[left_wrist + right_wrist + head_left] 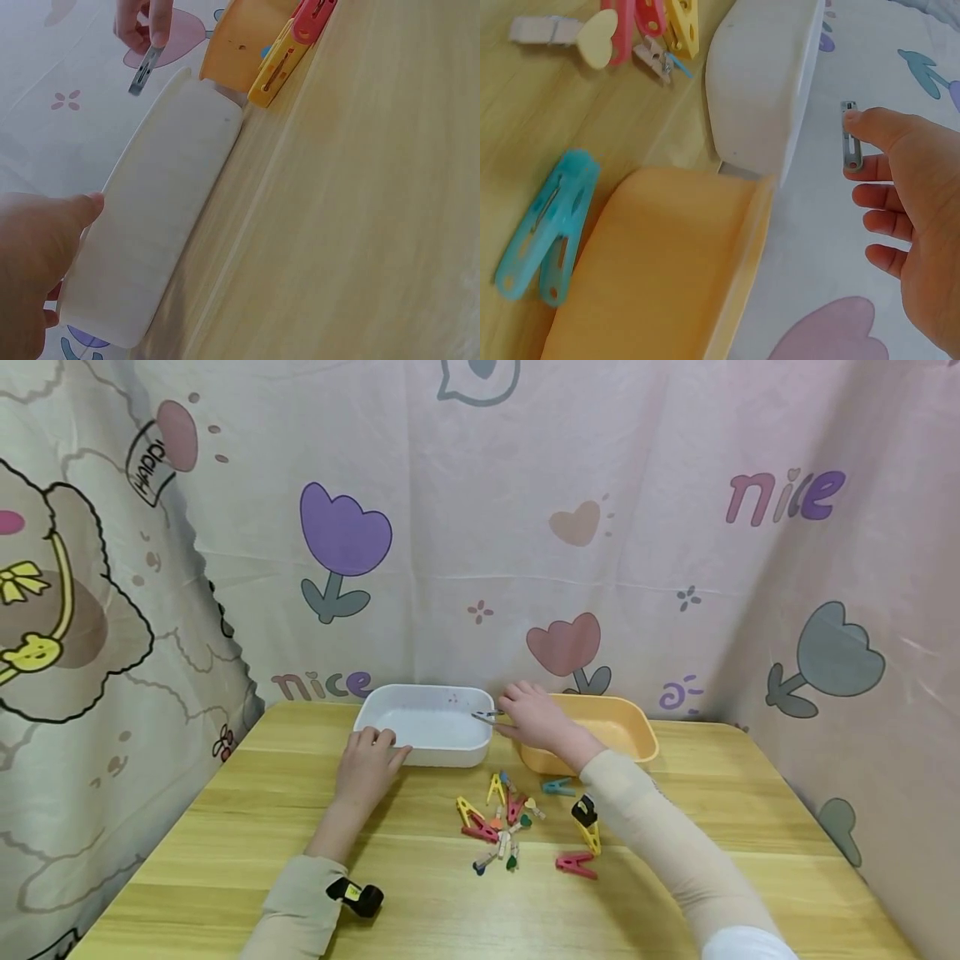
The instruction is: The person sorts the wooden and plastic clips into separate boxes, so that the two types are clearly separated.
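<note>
At the near left corner of a white plastic basin [420,757], my left hand [367,762] grips the rim. Its thumb [88,206] lies along the outer wall; part of its fingers is hidden behind that wall. My right hand [540,720] pinches a small grey slotted clip [851,135] between thumb and forefinger. In the head view the clip is over the basin's right rim, its two prongs toward the inside. The other right fingers are loosely bent, and the wrist crosses above a yellow basin [643,737].
Several plastic and small wooden clothespins lie before the basins, including a red clothespin [576,865] and a teal clothespin [558,787]. A yellow clothespin [591,838] lies by the right forearm. Behind the wooden table [225,860] hangs a printed curtain [480,527].
</note>
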### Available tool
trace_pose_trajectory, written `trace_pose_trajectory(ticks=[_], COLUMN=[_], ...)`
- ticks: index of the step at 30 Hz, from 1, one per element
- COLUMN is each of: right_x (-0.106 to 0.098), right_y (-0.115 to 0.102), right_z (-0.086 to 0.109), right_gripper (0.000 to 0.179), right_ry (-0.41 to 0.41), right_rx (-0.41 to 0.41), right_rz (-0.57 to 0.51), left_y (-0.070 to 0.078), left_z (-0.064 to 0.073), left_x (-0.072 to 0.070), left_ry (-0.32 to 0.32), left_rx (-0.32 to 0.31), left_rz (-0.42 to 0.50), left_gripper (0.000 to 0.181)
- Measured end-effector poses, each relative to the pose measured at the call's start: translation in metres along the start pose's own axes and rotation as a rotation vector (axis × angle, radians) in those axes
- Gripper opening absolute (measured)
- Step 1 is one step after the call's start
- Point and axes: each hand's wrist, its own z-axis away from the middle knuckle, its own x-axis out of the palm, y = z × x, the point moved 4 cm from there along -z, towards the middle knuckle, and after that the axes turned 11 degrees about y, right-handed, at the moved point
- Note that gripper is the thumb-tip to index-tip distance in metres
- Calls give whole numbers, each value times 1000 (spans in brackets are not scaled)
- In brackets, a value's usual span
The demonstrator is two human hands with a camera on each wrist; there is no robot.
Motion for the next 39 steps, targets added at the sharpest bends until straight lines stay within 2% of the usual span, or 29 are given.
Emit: trace_pose_trajectory(ticks=[13, 18, 28, 39], right_x=[10, 16, 38, 55], right_y=[-16, -21, -26, -34], right_z=[-26, -37, -56, -72], right_gripper=[35, 36, 38, 37], right_ry=[4, -26, -31, -32], right_rx=[-23, -10, 7, 59], right_rz=[-22, -30, -18, -49], left_y=[-1, -2, 0, 1], left_z=[-3, -4, -4, 1], left_x=[0, 0, 0, -1], left_ry=[4, 4, -22, 26], left_rx=[4, 13, 0, 25], left_rz=[-8, -21, -17, -20], left_gripper=[32, 33, 33, 32])
